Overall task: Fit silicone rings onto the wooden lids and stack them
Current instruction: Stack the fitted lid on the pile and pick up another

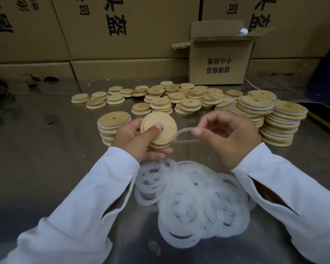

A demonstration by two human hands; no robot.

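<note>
My left hand (135, 139) grips a round wooden lid (161, 123) tilted toward me, thumb pressed over its centre hole; a second lid seems to lie under it in the palm. My right hand (227, 138) pinches a translucent silicone ring (181, 136) between thumb and fingers, its left end touching the lid's right edge. A loose heap of silicone rings (194, 204) lies on the metal table just below my hands. Stacks of ringed lids stand left (112, 121) and right (282, 126) of my hands.
Several bare wooden lids (170, 98) are scattered in low piles across the steel table (46, 149) behind my hands. A small open carton (217, 61) stands at the back right. Large cardboard boxes (103, 35) wall off the back.
</note>
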